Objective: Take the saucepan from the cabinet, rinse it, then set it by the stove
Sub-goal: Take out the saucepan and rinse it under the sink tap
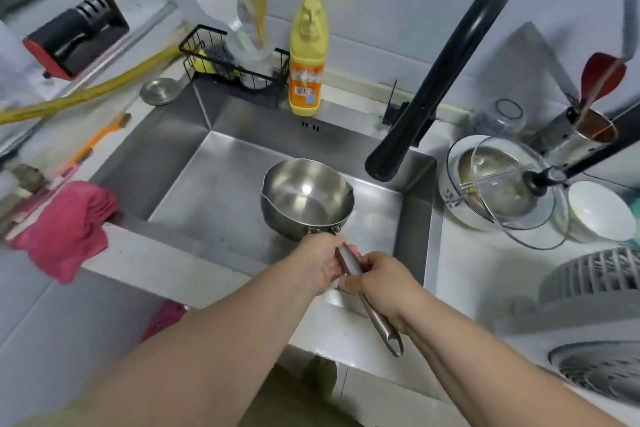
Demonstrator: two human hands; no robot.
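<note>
A small steel saucepan [306, 196] with pouring lips hangs upright and empty over the steel sink [194, 180], just left of the black faucet spout [381, 163]. Its long steel handle runs back toward me over the sink's front edge. My left hand [320, 262] grips the handle close to the pan's body. My right hand [382, 282] holds the same handle just behind it, with the handle's looped end sticking out below. No water is running from the faucet.
A yellow dish-soap bottle [307, 55] and a black wire caddy [232, 59] with utensils stand behind the sink. A pink cloth [65, 225] drapes over the left counter edge. Bowls under a glass lid [516, 184] and a grey fan [595, 277] crowd the right counter.
</note>
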